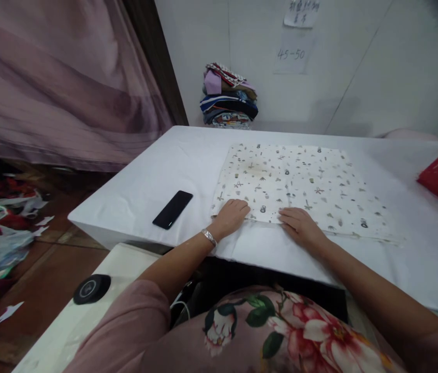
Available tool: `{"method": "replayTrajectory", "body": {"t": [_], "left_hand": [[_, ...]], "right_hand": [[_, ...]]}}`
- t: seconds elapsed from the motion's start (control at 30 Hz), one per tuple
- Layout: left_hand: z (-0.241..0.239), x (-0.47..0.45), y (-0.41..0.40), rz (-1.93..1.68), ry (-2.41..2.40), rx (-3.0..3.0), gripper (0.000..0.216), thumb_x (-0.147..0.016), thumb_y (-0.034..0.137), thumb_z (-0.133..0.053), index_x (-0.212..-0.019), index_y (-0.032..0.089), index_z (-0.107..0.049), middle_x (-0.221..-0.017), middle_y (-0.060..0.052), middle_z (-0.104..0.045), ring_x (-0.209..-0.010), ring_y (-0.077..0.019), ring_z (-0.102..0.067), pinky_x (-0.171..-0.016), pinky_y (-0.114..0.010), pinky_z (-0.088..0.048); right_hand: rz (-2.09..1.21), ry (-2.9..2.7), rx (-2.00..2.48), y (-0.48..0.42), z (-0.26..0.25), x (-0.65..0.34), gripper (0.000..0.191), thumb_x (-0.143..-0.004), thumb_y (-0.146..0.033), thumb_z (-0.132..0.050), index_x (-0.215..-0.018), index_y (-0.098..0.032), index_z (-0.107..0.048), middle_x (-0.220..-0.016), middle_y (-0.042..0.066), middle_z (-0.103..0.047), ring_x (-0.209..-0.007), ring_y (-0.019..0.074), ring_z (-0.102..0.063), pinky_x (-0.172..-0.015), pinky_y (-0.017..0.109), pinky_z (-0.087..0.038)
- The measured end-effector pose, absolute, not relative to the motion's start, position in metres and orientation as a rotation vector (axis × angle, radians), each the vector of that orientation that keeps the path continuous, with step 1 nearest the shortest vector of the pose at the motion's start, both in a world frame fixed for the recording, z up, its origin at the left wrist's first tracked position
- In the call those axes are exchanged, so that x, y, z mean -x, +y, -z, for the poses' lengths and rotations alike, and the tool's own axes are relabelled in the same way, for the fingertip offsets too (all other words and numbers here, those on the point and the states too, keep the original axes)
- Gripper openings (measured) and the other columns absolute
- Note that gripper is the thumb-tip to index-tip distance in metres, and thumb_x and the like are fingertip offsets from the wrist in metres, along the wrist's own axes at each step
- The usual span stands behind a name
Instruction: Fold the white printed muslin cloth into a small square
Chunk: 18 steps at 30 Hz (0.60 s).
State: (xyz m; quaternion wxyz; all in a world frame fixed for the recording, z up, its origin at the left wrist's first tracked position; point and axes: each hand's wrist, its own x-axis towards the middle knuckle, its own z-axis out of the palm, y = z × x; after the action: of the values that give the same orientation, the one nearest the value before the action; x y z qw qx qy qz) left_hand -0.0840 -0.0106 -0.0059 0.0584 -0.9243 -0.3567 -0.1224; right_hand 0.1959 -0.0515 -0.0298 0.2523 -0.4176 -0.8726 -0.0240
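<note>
Printed cloth (pixel 281 176), near edge partly hidden under both hands (pixel 231 215) (pixel 300 225)

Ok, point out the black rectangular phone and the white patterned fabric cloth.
Black rectangular phone (pixel 173 210): head view, middle of upper face.
White patterned fabric cloth (pixel 295 187): head view, middle of upper surface.

Dusty-pink top (pixel 188 339), short left sleeve (pixel 137 316) plain. Front printed with large flowers (pixel 330 334), red and white, dark green leaves (pixel 272 345). Silvery bracelet (pixel 209 238), left wrist (pixel 216 231).
</note>
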Motion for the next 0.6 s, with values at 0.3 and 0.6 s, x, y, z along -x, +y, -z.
{"method": "replayTrajectory", "body": {"t": [0.3, 0.6], "left_hand": [[0.0089, 0.0822, -0.0025, 0.325, -1.063, 2.734, 0.013, -0.084, 0.008, -0.049, -0.085, 0.018, -0.057, -0.086, -0.005, -0.06, -0.08, -0.0191, -0.052, -0.071, -0.034, -0.039], [0.0088, 0.0805, -0.0049, 0.278, -1.211, 2.79, 0.015, -0.083, 0.007, -0.049, -0.086, 0.018, -0.06, -0.089, -0.006, -0.061, -0.085, -0.02, -0.053, -0.072, -0.033, -0.043]], "right_hand": [[0.121, -2.276, 1.142, -0.0506, 0.0315, -0.1881, 0.022, -0.092, -0.021, -0.048, -0.101, -0.019, -0.069, -0.107, 0.009, -0.069, -0.099, 0.0231, -0.062, -0.086, 0.042, -0.05], [0.008, -2.285, 1.157, -0.0475, 0.0366, -0.1866, 0.025, -0.092, -0.021, -0.047, -0.102, -0.02, -0.07, -0.11, 0.009, -0.069, -0.1, 0.023, -0.062, -0.086, 0.043, -0.05]]}}
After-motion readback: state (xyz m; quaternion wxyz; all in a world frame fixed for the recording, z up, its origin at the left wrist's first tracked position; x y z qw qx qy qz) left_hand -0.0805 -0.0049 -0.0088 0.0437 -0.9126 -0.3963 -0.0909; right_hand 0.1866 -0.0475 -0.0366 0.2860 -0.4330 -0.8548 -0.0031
